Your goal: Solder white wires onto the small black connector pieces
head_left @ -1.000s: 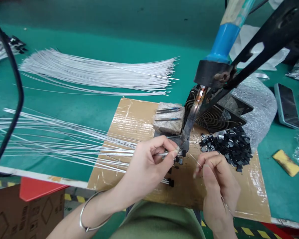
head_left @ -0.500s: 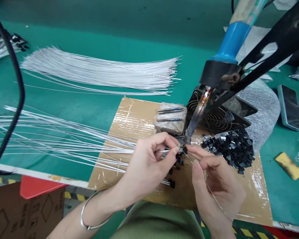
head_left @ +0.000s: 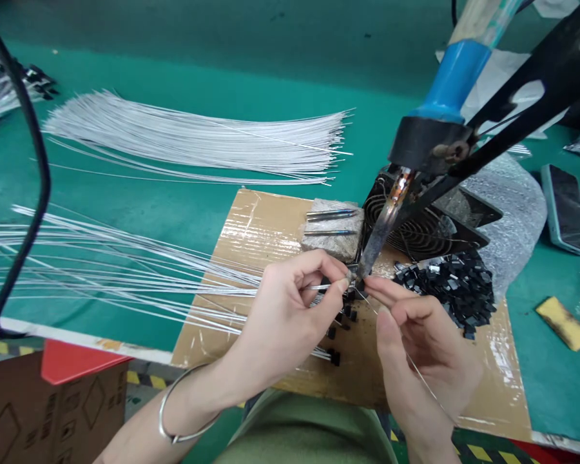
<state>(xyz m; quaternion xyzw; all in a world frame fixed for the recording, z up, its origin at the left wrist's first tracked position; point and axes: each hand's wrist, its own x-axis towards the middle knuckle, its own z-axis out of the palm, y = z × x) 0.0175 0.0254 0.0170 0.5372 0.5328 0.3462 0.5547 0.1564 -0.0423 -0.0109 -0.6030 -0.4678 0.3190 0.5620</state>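
My left hand (head_left: pixel 297 303) pinches a white wire close to its right end, just below the tip of a soldering iron (head_left: pixel 384 229) fixed in a black stand. In my right hand (head_left: pixel 423 341) is a thin strand of solder wire (head_left: pixel 425 385), which runs up from the palm to the iron's tip. A small black part sits at the tip between both hands, partly hidden by the fingers. Under and left of my left hand lie white wires (head_left: pixel 164 274), several with black ends (head_left: pixel 334 357) on the cardboard.
A heap of small black parts (head_left: pixel 452 290) lies right of the iron, by a black fan (head_left: pixel 415 225). Metal tips rest on a grey block (head_left: pixel 331 241). Behind is a bundle of white wires (head_left: pixel 198 138). A phone (head_left: pixel 566 209) and yellow sponge (head_left: pixel 564 323) lie right.
Both hands stay at the iron's tip. The fingers and the small black part have shifted very slightly; the solder strand lies a little straighter.
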